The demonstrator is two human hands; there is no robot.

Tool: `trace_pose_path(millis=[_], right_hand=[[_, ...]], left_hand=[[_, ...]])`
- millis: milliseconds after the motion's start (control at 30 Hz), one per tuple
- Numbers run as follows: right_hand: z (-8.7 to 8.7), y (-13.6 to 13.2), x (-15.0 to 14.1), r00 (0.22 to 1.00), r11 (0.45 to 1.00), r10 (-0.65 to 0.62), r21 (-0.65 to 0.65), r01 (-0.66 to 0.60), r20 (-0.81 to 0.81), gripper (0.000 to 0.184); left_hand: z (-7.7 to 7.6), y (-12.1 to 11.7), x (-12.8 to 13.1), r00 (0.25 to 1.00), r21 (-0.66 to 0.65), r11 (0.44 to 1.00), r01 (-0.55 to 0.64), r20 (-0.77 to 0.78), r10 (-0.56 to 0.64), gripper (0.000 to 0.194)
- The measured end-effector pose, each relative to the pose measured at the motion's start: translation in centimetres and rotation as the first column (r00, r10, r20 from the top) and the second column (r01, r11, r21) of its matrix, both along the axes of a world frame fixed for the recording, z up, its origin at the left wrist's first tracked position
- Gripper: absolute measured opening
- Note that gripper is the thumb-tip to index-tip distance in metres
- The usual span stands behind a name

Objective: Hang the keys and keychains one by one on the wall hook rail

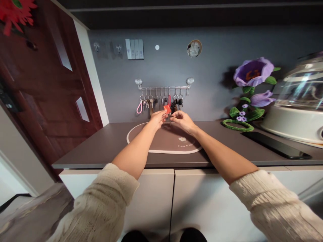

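My left hand [157, 119] is closed, pinching a small red key tag [167, 109] in front of the key rack. Close beside it on the right, my right hand [184, 122] has its fingers curled into a pinch; what lies between them is too small to name. Dark keys [174, 107] show just behind the fingers, partly hidden by them. Above both hands runs a clear hook rail [164, 88] on the wall, hung with several key rings and keys. A pink loop strap [139, 107] dangles at its left end.
A brown mat [166, 137] with a pale rim lies under my hands on the dark counter [101, 144]. To the right are purple artificial flowers [253, 74], a black phone [276, 144] and a white appliance with a clear dome [297, 117]. A dark red door [47, 74] stands left.
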State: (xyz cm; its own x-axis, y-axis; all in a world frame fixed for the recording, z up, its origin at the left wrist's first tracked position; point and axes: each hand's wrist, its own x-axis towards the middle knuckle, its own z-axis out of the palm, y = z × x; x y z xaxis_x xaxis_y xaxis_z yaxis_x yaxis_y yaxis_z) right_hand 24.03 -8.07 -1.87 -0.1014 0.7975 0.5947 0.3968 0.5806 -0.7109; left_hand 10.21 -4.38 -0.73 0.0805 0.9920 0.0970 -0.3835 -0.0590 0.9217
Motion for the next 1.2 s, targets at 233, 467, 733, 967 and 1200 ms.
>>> trace_pose_path(millis=[233,467,733,967,1200], right_hand=[[-0.1,0.1,0.1,0.988,0.990,-0.123,0.084,0.116,0.090,0.025],[0.1,0.1,0.3,0.978,0.977,-0.179,0.137,0.163,0.108,0.021],[0.2,0.4,0.6,0.976,0.965,-0.213,0.167,0.202,0.048,0.019],[-0.1,1.0,0.8,0.991,0.989,-0.092,0.110,0.102,-0.093,0.021],[0.6,0.3,0.8,0.990,0.996,-0.001,0.091,0.014,-0.138,0.024]], left_hand=[[-0.1,0.0,0.2,1.000,-0.003,1.000,0.013,-0.016,-0.013,0.025],[-0.2,0.1,0.2,0.999,-0.012,0.999,0.040,-0.015,-0.040,0.020],[-0.1,-0.3,0.1,0.995,-0.058,0.994,0.090,0.055,-0.086,0.011],[-0.1,-0.4,0.1,0.985,-0.083,0.987,0.141,0.110,-0.131,0.005],[-0.3,-0.9,0.2,0.984,-0.049,0.983,0.177,0.019,-0.176,0.018]])
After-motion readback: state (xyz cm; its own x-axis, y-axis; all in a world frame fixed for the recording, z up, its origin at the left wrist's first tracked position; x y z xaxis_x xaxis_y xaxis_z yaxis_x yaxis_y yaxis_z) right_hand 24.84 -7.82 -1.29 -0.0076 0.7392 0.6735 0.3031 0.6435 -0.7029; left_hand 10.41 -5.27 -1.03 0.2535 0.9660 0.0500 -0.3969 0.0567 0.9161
